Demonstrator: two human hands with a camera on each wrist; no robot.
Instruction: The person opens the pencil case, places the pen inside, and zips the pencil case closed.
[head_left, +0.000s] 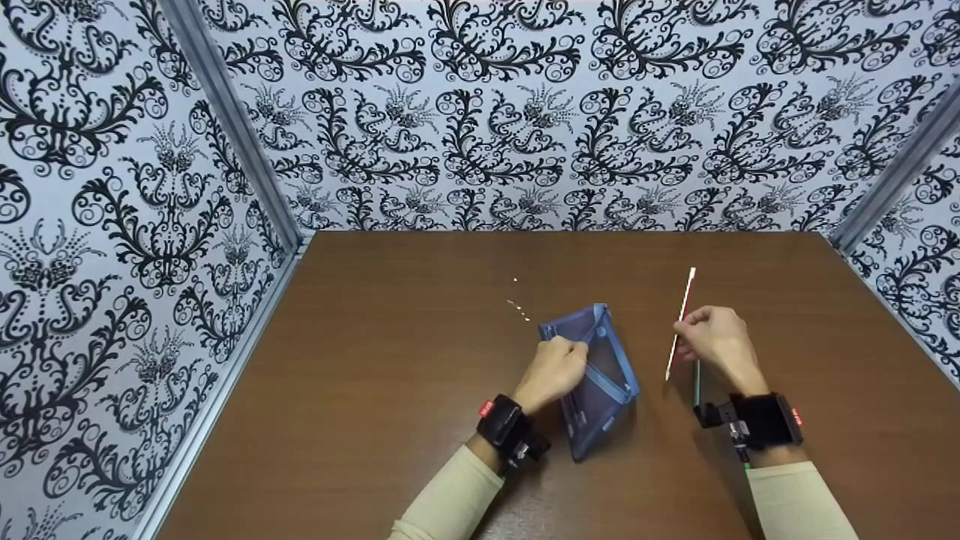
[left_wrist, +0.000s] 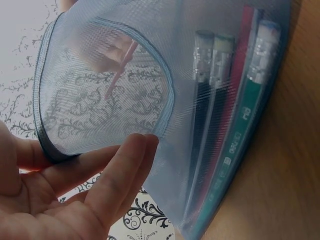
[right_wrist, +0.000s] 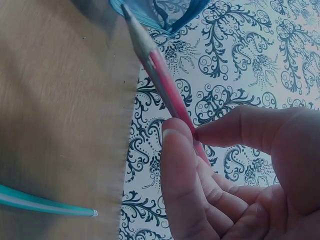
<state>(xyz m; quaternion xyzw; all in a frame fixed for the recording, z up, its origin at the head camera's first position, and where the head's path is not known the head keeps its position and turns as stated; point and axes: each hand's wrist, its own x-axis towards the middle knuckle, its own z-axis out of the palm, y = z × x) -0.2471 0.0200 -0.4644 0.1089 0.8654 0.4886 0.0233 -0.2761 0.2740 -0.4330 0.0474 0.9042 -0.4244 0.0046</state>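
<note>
My left hand point(head_left: 553, 369) grips the edge of a blue mesh pencil pouch point(head_left: 606, 424) and holds it upright, its mouth gaping. Through the mesh in the left wrist view, a green pencil point(left_wrist: 239, 135), a red one point(left_wrist: 241, 55) and two dark ones stand inside, most with metal ends up. To the right of the pouch, my right hand point(head_left: 718, 341) pinches a red pencil point(head_left: 681, 315) between thumb and fingers. Its sharpened grey tip point(right_wrist: 131, 22) points toward the pouch in the right wrist view. A green pencil point(right_wrist: 47, 202) lies on the table near my right wrist.
The brown wooden table point(head_left: 360, 360) carries a few small bright specks point(head_left: 517, 309) beyond the pouch. Patterned black-and-white walls point(head_left: 510, 112) enclose it at the back and sides, with grey metal posts at the corners.
</note>
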